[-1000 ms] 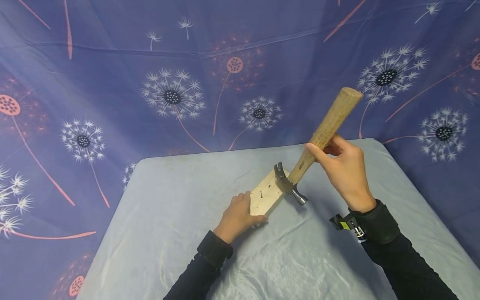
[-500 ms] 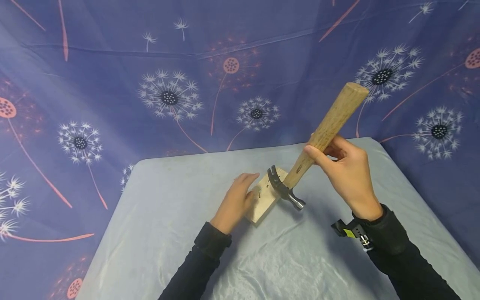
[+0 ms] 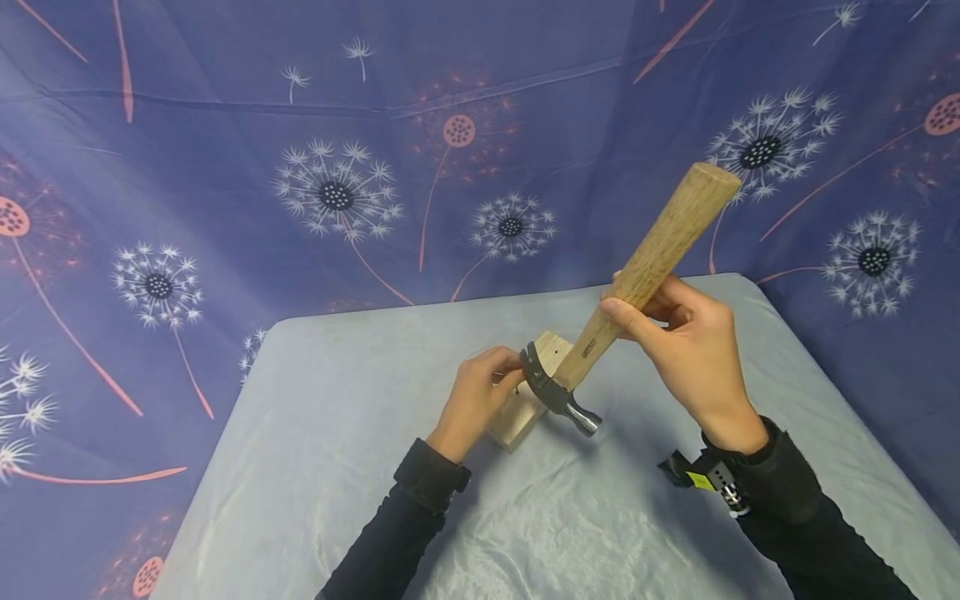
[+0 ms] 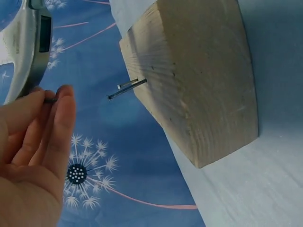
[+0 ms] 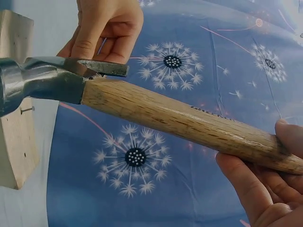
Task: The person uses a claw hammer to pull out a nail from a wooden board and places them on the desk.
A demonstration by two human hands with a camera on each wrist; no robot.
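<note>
My right hand (image 3: 693, 358) holds a claw hammer (image 3: 652, 254) by its wooden handle, butt up and steel head low over the wooden block (image 3: 549, 352). At the tips of the claw, my left hand (image 3: 476, 396) pinches a thin nail (image 5: 102, 46), mostly hidden by the fingers. The block lies on the table, partly covered by the hammer head (image 3: 562, 400) and left hand in the head view. Two nails (image 4: 127, 89) stick out of its top face in the left wrist view. A small dark hole (image 5: 25, 154) shows in that face in the right wrist view.
A pale blue cloth covers the table (image 3: 352, 392). Behind it hangs a purple-blue curtain (image 3: 420, 200) with dandelion prints. A dark strap with a small device (image 3: 701, 479) sits at my right wrist.
My left hand has let go of the block's near end and moved up to the claw, pinching the nail. The hammer head has shifted slightly left and down over the block.
</note>
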